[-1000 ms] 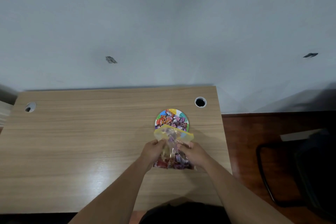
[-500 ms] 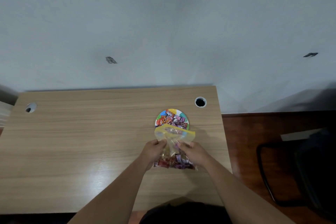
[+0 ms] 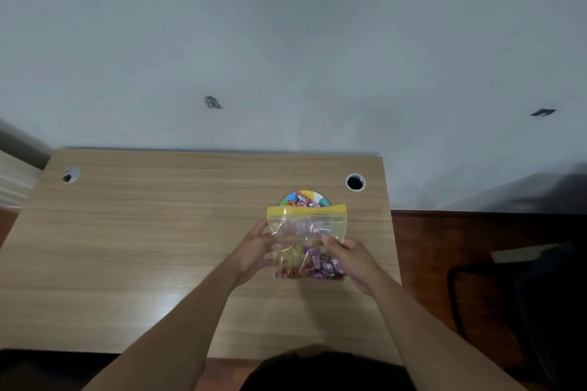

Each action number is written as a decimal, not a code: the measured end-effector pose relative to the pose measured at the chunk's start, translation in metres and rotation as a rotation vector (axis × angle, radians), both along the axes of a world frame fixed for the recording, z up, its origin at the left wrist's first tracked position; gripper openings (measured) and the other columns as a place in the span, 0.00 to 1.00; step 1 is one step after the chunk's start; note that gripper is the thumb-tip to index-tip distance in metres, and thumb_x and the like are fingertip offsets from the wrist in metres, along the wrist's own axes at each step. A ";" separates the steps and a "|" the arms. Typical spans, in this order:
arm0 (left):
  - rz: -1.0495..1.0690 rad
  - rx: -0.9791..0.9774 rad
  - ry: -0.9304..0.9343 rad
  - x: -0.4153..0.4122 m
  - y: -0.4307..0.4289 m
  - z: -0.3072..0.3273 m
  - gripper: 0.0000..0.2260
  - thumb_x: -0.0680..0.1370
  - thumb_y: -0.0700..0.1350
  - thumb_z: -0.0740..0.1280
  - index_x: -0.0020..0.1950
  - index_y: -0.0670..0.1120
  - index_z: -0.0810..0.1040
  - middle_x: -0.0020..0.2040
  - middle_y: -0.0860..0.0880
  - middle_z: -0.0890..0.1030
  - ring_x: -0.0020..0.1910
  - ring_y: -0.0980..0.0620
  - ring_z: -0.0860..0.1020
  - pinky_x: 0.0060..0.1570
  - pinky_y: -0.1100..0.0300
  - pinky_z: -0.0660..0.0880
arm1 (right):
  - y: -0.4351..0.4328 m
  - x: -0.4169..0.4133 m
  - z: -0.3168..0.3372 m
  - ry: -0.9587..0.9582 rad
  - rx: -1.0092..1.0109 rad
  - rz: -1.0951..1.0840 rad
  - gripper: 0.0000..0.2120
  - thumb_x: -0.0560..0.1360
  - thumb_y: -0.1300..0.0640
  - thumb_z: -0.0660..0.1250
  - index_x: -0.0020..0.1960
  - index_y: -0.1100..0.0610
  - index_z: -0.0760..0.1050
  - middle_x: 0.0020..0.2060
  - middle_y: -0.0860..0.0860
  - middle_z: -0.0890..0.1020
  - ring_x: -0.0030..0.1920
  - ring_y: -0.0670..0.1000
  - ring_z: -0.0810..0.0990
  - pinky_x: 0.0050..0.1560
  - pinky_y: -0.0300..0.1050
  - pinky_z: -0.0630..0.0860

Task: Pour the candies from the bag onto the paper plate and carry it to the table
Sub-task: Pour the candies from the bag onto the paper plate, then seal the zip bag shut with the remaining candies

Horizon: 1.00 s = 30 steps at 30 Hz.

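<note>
Two hands, left (image 3: 254,249) and right (image 3: 351,259), fingers gripping the clear yellow-zippered plastic candy bag (image 3: 307,240) upright over the wooden tabletop (image 3: 143,232), colourful round paper plate (image 3: 322,200) with candies just behind.

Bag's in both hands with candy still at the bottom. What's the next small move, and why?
Probably tip the bag forward so its yellow mouth drops over the paper plate. Both the left hand and right hand hold it mouth-up, and the remaining candies sit at its near end.
</note>
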<state>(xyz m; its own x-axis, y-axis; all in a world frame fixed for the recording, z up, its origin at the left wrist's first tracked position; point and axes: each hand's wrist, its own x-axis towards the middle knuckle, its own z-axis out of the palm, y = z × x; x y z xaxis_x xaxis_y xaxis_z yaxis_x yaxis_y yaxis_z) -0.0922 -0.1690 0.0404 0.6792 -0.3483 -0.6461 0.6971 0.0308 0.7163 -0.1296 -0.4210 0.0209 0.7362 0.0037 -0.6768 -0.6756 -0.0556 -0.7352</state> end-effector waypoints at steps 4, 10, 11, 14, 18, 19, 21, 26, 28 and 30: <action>0.167 0.026 -0.094 -0.005 0.010 0.013 0.16 0.86 0.51 0.69 0.71 0.45 0.81 0.68 0.45 0.86 0.70 0.40 0.83 0.69 0.31 0.76 | 0.002 0.000 0.012 -0.030 0.054 0.003 0.14 0.81 0.50 0.75 0.65 0.51 0.87 0.57 0.48 0.91 0.63 0.51 0.89 0.71 0.56 0.81; 0.258 0.133 -0.321 -0.011 0.022 0.035 0.07 0.85 0.44 0.71 0.55 0.44 0.88 0.52 0.46 0.89 0.52 0.50 0.83 0.50 0.54 0.77 | -0.002 -0.002 0.035 -0.136 -0.167 0.240 0.06 0.80 0.53 0.76 0.56 0.48 0.89 0.54 0.51 0.92 0.54 0.46 0.86 0.48 0.32 0.78; 0.233 0.165 -0.398 -0.013 0.025 0.039 0.06 0.84 0.41 0.71 0.54 0.42 0.88 0.49 0.47 0.89 0.47 0.54 0.82 0.46 0.60 0.76 | -0.004 0.000 0.042 -0.156 -0.202 0.281 0.05 0.79 0.54 0.78 0.55 0.50 0.88 0.53 0.53 0.92 0.52 0.46 0.85 0.46 0.33 0.77; 0.131 0.282 -0.604 -0.016 0.034 0.050 0.06 0.83 0.37 0.71 0.52 0.37 0.87 0.40 0.57 0.85 0.39 0.62 0.77 0.42 0.68 0.72 | -0.004 0.011 0.073 -0.236 -0.129 0.286 0.24 0.74 0.59 0.83 0.65 0.51 0.77 0.59 0.43 0.86 0.57 0.44 0.83 0.52 0.28 0.77; 0.105 0.390 -0.742 -0.018 0.045 0.059 0.08 0.83 0.37 0.72 0.46 0.48 0.85 0.36 0.61 0.80 0.38 0.63 0.74 0.43 0.69 0.70 | 0.011 0.030 0.105 -0.485 -0.481 0.491 0.49 0.69 0.39 0.83 0.83 0.47 0.64 0.75 0.38 0.68 0.76 0.40 0.66 0.75 0.42 0.65; 0.115 0.398 -0.768 -0.019 0.046 0.061 0.09 0.83 0.37 0.72 0.45 0.49 0.85 0.36 0.60 0.79 0.39 0.62 0.75 0.43 0.70 0.71 | 0.020 0.033 0.110 -0.574 -0.529 0.541 0.46 0.69 0.36 0.82 0.81 0.45 0.67 0.75 0.38 0.69 0.76 0.42 0.67 0.76 0.43 0.66; 0.133 0.385 -0.802 -0.020 0.049 0.066 0.09 0.83 0.37 0.72 0.45 0.49 0.84 0.39 0.58 0.80 0.41 0.61 0.76 0.45 0.70 0.72 | 0.043 0.038 0.118 -0.713 -0.577 0.628 0.38 0.71 0.35 0.79 0.77 0.43 0.74 0.72 0.39 0.74 0.74 0.43 0.71 0.75 0.43 0.67; 0.203 0.312 -0.795 -0.023 0.058 0.074 0.03 0.81 0.38 0.75 0.49 0.40 0.87 0.46 0.44 0.84 0.45 0.61 0.80 0.51 0.70 0.75 | 0.086 0.045 0.123 -0.828 -0.549 0.678 0.09 0.78 0.43 0.76 0.52 0.48 0.85 0.39 0.43 0.83 0.39 0.44 0.77 0.46 0.51 0.77; 0.244 0.283 -0.768 -0.024 0.064 0.075 0.04 0.80 0.39 0.76 0.53 0.40 0.88 0.47 0.42 0.86 0.46 0.59 0.82 0.52 0.68 0.77 | 0.093 0.047 0.122 -0.759 -0.575 0.658 0.11 0.77 0.40 0.74 0.47 0.48 0.84 0.34 0.46 0.84 0.35 0.48 0.78 0.42 0.55 0.80; 0.270 0.243 -0.763 -0.025 0.071 0.074 0.08 0.79 0.39 0.77 0.57 0.40 0.88 0.50 0.38 0.87 0.47 0.54 0.83 0.54 0.64 0.79 | 0.096 0.047 0.122 -0.731 -0.579 0.672 0.13 0.77 0.38 0.73 0.46 0.46 0.85 0.36 0.48 0.87 0.36 0.50 0.82 0.41 0.54 0.82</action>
